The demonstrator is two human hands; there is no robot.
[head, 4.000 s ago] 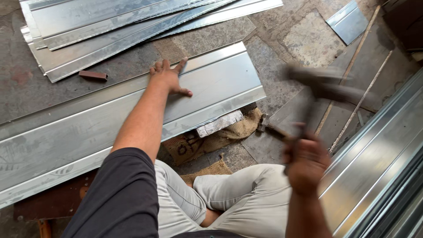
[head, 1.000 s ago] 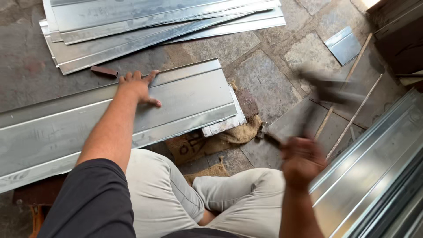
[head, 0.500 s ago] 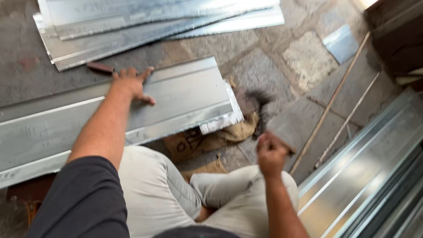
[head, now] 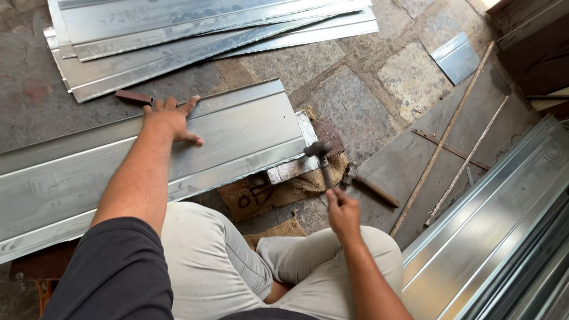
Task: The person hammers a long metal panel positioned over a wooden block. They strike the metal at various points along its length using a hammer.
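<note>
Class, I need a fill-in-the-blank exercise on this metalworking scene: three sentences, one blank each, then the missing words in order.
1. The right hand grips a ______ whose head sits at the end of the metal sheet.
2. The left hand lies ______ on that sheet, fingers spread.
3. A second hammer lies on the floor to the ______ of the held one.

Missing words: hammer; flat; right

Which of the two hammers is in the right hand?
The hammer with its head by the folded sheet's corner; the right hand grips its handle. The other hammer lies untouched on the floor.
</note>
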